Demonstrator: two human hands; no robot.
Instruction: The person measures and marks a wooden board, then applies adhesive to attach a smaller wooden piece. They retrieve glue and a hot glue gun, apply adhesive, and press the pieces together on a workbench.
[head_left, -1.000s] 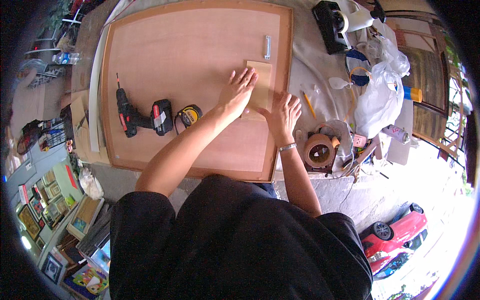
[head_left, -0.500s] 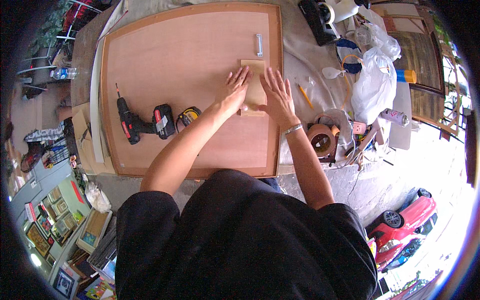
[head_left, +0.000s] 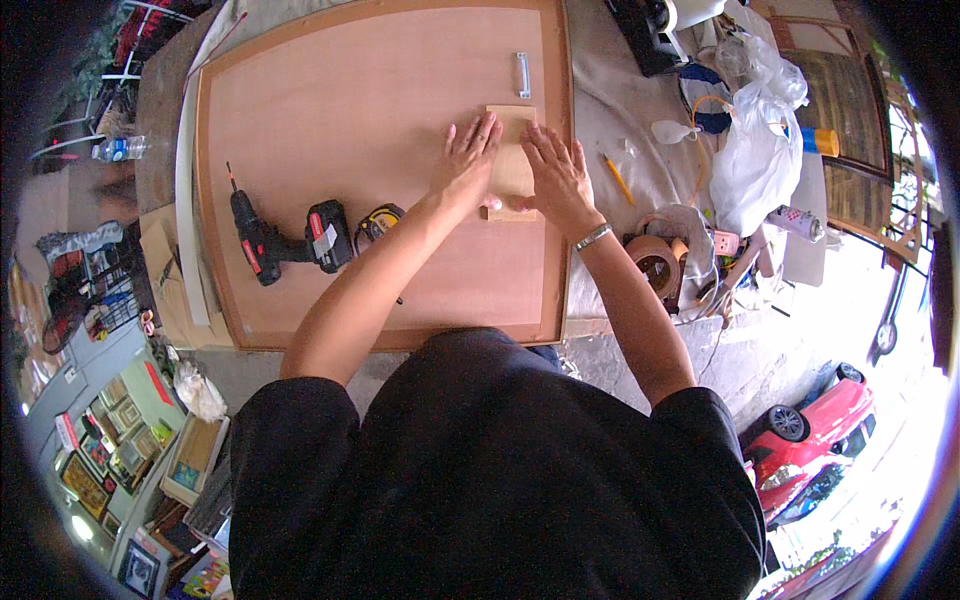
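A flat tan rectangular piece, perhaps card or thin wood, lies on the right part of a large framed wooden panel. My left hand rests along its left edge, fingers stretched out. Over its right edge lies my right hand, also flat, with a metal band at the wrist. Both thumbs point inward near the piece's lower end. Just above the piece is a silver handle on the panel. A black and red cordless drill and a yellow and black tape measure lie left of my left forearm.
Right of the panel on the cloth-covered surface are a pencil, a roll of brown tape, a white plastic bag and a spray can. A black tool lies farther back. A red car stands beyond, lower right.
My right hand has shifted slightly left, its fingers now overlapping the tan piece's right edge. My left hand stays at the left edge. The whole view has moved a little.
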